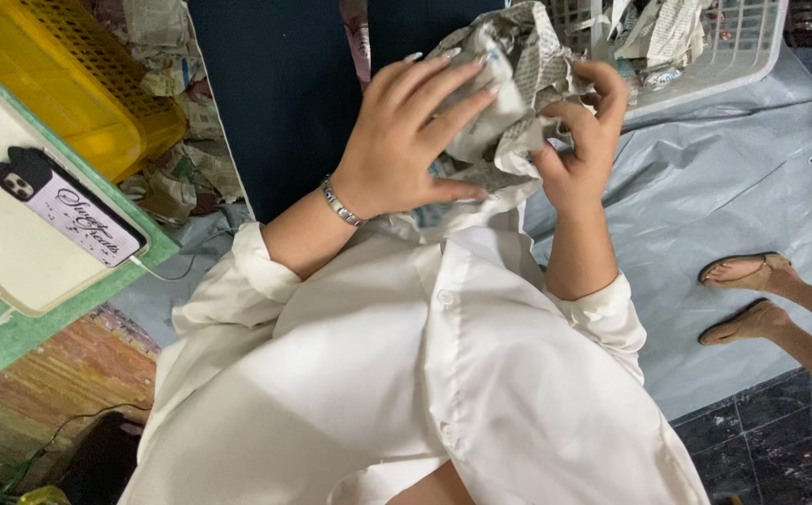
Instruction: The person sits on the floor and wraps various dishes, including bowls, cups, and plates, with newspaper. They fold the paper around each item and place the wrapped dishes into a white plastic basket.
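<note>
A crumpled bundle of newspaper [509,84] is held up in front of my white shirt. My left hand [411,140], with a metal bracelet at the wrist, lies flat over the bundle's near side, fingers spread across it. My right hand [579,140] grips the paper's right edge, thumb and fingers pinched on a fold. What the paper wraps is hidden.
A white plastic basket [733,56] with more crumpled newspaper stands at the top right on a grey plastic sheet [724,187]. A yellow crate [79,84] and a phone [65,206] on a green-edged board lie to the left. Another person's sandalled feet [752,299] are at the right.
</note>
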